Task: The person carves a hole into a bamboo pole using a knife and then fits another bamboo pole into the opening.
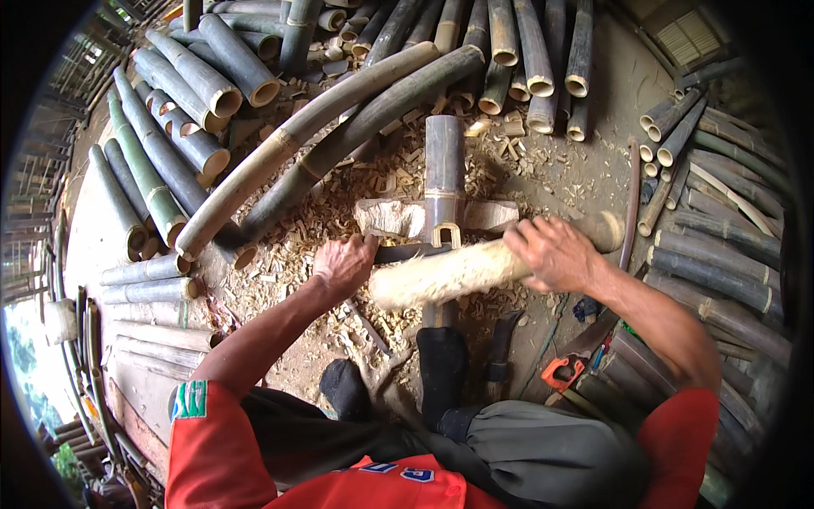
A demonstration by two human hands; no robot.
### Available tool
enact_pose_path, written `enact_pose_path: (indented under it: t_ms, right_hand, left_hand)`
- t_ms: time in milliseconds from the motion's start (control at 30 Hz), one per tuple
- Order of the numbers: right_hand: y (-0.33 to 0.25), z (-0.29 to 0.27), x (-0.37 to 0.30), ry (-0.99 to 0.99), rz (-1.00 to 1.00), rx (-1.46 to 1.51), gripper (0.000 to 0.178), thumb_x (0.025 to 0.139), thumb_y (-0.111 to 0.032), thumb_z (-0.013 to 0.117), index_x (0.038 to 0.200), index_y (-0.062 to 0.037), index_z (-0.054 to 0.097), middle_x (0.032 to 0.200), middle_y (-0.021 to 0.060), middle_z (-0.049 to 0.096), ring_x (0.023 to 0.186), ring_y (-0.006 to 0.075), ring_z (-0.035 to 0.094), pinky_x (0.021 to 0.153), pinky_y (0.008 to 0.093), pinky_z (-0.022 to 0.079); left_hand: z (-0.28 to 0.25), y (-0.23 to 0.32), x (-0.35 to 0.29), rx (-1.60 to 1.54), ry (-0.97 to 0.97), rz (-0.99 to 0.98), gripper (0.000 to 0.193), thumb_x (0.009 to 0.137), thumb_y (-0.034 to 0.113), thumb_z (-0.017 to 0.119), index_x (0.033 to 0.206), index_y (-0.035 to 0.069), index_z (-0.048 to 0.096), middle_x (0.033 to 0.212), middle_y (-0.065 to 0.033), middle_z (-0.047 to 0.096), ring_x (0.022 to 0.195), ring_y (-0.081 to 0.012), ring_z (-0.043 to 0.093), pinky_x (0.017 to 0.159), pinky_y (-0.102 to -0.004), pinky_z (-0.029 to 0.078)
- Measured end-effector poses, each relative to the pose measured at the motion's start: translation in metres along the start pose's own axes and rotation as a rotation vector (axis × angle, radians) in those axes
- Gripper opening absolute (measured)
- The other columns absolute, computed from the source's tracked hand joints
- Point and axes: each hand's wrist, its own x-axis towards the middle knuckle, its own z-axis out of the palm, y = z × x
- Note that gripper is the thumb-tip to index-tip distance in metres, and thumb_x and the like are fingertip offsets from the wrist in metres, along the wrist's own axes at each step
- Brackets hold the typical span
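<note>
While the notched bamboo tube [444, 161] is lying with its cut end toward me, both my hands are sitting near that end. Left hand [346, 265]: just left of the tube's cut end, fingers curling together, clamped on the end of a dark blade [409, 253]; the grip itself is mostly hiding under my fingers. From them the blade is running rightward to the near side of the tube's notch. Right hand [551, 250]: right of the tube, fingers wrapping over a pale wooden club [449, 276] and clamping it. The club's thick, shaggy end is reaching leftward past the tube's near end; whether it is touching the blade, I cannot tell. The tube is resting clear of my fingers, between and beyond them, across a wooden block [390, 219]. Wood chips [292, 259] are lying around the tube; two long bamboo poles [326, 103] are slanting to its left.
</note>
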Motion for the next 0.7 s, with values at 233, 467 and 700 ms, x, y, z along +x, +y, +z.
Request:
enact_pose_path:
  t_ms: [233, 467, 700]
  right_hand:
    - [0.014, 0.002, 0.003, 0.133, -0.019, -0.129, 0.061, 0.072, -0.023, 0.089, 0.116, -0.0036, 0.052, 0.099, 0.0126, 0.065, 0.092, 0.0279, 0.068, 0.082, 0.0410, 0.060]
    - [0.002, -0.037, -0.018, 0.460, 0.551, 0.812, 0.058, 0.078, -0.018, 0.084, 0.120, -0.0034, 0.047, 0.095, 0.0162, 0.069, 0.085, 0.0332, 0.072, 0.077, 0.0463, 0.061]
    - [-0.036, -0.039, -0.043, 0.655, 0.822, 1.320, 0.065, 0.081, -0.023, 0.076, 0.135, 0.0018, 0.050, 0.118, 0.0113, 0.061, 0.108, 0.0192, 0.060, 0.096, 0.0340, 0.049]
  left_hand:
    - [-0.004, 0.003, 0.013, 0.024, 0.084, 0.009, 0.018, 0.101, 0.014, 0.059, 0.113, 0.001, 0.060, 0.086, -0.0157, 0.070, 0.062, -0.0231, 0.066, 0.048, -0.0377, 0.054]
    - [-0.028, -0.037, 0.033, -1.241, -0.093, -0.032, 0.042, 0.087, 0.048, 0.080, 0.095, 0.007, 0.076, 0.071, -0.0022, 0.069, 0.057, -0.0125, 0.062, 0.051, -0.0322, 0.050]
    - [-0.063, -0.032, 0.044, -0.392, 0.142, 0.326, 0.058, 0.097, 0.058, 0.064, 0.093, 0.001, 0.077, 0.063, -0.0157, 0.065, 0.056, -0.0331, 0.064, 0.056, -0.0449, 0.050]
